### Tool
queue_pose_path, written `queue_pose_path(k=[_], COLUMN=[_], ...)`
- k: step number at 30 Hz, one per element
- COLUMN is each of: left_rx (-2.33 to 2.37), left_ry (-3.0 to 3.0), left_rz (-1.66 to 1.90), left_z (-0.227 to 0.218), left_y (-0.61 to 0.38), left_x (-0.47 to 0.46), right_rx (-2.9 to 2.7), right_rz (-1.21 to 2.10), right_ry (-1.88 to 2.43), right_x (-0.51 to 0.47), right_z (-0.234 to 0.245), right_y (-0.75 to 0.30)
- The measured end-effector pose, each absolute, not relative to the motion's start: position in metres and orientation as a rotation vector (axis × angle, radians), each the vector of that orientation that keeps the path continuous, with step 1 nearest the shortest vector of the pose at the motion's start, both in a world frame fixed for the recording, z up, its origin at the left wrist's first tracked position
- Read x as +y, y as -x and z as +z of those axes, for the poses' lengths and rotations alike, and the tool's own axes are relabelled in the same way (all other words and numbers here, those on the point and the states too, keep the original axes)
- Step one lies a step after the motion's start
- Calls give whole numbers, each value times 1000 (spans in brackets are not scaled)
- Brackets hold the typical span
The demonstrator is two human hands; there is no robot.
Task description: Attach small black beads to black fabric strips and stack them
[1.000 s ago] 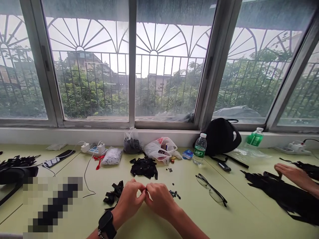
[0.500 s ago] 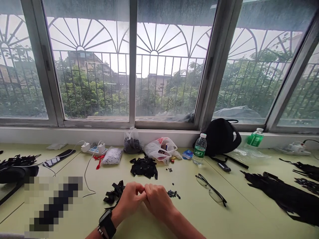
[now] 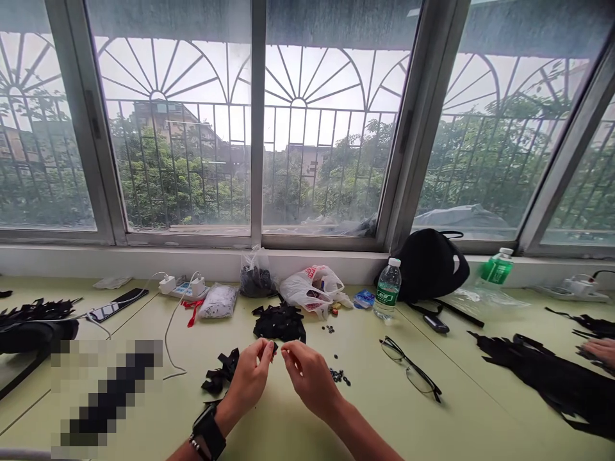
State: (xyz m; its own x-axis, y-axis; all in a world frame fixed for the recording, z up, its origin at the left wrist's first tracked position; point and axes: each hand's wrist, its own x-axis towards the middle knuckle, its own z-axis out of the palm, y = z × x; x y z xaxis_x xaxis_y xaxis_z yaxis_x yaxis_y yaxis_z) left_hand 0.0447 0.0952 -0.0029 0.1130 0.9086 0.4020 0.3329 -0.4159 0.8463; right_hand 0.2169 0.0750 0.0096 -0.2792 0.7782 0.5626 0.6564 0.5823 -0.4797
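One small black piece, head view: it protrudes from the pinched thumb and fingers of my left hand, above the worktop. My right hand curls just beside it, apart; I cannot tell whether its fingers grasp anything.

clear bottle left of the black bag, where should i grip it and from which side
Round the middle, at its green label, probably with the right hand from the near side. The bottle stands upright, capped, with a round body; the black bag sits behind it to the right, and the blue packet lies at its left.
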Motion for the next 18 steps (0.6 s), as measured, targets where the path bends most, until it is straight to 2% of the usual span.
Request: queue_pose_path(k=[5,18], left_rx=[1115,1153], left_ry=[-1789,-1880], left_rz=[1262,1264], left_z=[-3,9], left_y=[-47,-46], left_x=[96,87], right_rx=[-1968,-1984], right_rz=[280,180], right_ry=[1149,1111], right_x=[76,76], right_z=[7,11], right_y=[-218,-219])
